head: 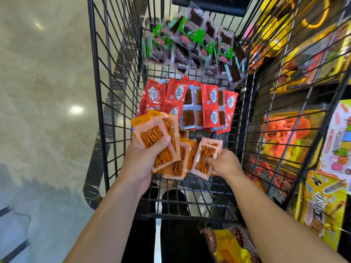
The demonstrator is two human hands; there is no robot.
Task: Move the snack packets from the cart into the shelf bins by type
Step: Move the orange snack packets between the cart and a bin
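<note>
Black wire cart [106, 111] holds every snack. Over its near end, the left hand [142, 160] grips a fan of orange packets [152, 133], thumb across them. Just right, the right hand [226, 164] pinches a single orange packet [204, 154]. Red packets [171, 95] and green packets [190, 33] lie beyond.

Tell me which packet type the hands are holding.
The orange stick packets, nearest the camera: left hand grips a stack, right hand pinches one. Red packets and green packets lie untouched.
</note>
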